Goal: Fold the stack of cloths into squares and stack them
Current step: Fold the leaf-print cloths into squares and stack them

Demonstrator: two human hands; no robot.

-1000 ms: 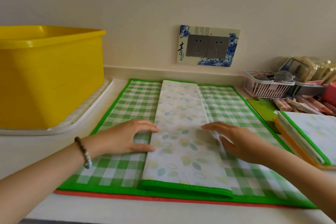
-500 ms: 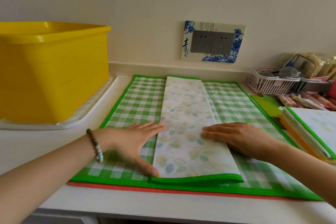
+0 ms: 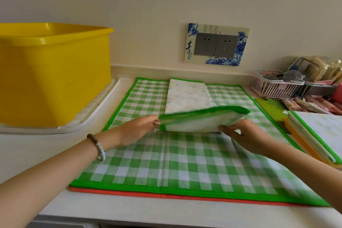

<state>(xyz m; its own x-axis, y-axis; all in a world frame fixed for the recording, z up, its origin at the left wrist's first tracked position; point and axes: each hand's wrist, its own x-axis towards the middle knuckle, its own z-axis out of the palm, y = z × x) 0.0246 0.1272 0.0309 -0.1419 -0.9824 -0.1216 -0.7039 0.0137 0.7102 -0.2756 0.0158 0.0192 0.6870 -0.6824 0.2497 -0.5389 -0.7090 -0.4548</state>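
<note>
I am holding the near end of the folded leaf-print cloth (image 3: pixel 188 102) up off the green checked cloth (image 3: pixel 185 163), its green-bound edge facing me, while its far half is lying flat along the middle of the checked cloth. My left hand (image 3: pixel 137 129) is pinching the raised end's left corner between thumb and fingertips. My right hand (image 3: pixel 240 134) is gripping the right corner, thumb on the near face, the other fingers hidden behind the fabric. The checked cloth is lying spread on the counter (image 3: pixel 27 150) over an orange-edged cloth (image 3: pixel 166 194) whose near border is showing. To my right the stack of folded cloths (image 3: pixel 318 135) is sitting just beside it; to my left a yellow tub (image 3: pixel 55 76) is standing in a white tray (image 3: pixel 96 116)
</note>
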